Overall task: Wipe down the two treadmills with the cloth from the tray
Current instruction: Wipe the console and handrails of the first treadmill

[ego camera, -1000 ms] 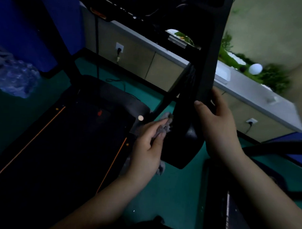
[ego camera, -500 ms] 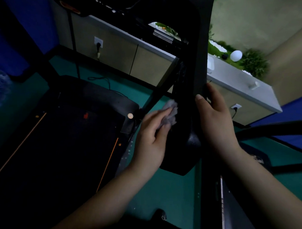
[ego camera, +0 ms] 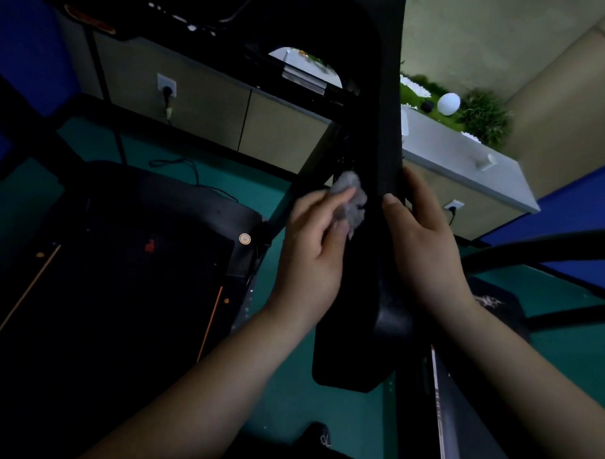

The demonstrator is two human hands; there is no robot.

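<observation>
Treadmill deck (ego camera: 114,274) lies dark at the left. Left hand (ego camera: 314,253) reaches up, grip closed on the grey cloth (ego camera: 350,201) (bunched), pressing it against the black upright post (ego camera: 373,231). Right hand (ego camera: 427,247) wraps the post's far side, thumb forward.

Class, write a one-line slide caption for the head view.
Left hand presses cloth against treadmill handrail; right hand grips it.

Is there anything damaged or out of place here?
Nothing stands out. The left hand presses the grey cloth on the black treadmill upright; the right hand grips the upright.
</observation>
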